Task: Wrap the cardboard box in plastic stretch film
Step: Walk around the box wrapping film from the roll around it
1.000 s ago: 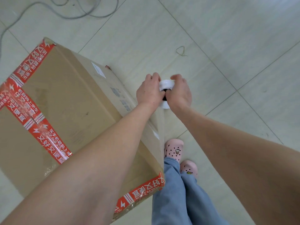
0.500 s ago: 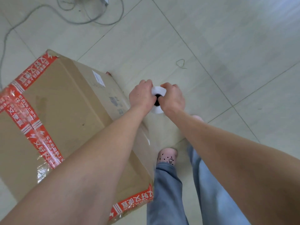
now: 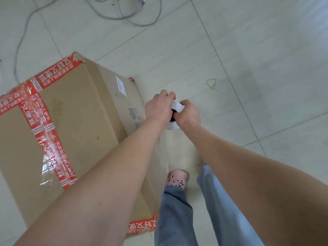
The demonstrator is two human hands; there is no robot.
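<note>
Head view: left hand (image 3: 158, 108) and right hand (image 3: 189, 113) curl their fingers (image 3: 166, 95) round the top of the white film roll (image 3: 178, 106), with the cardboard box (image 3: 74, 121) just left of them. The film is likely light, stretchy and clingy, so it is best held by the core. The box's far corner could snag it. Open floor (image 3: 248, 68) lies beyond the fingers, and a cable (image 3: 124, 16) lies farther off.

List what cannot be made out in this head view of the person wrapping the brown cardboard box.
White roll of stretch film: head view, mostly covered by the left hand and right hand gripping it.
Brown cardboard box: left part cut off by the frame edge, near corner behind the left forearm.
Small white label on the box: print too small to read.
Grey cables: cut off by the top edge.
</note>
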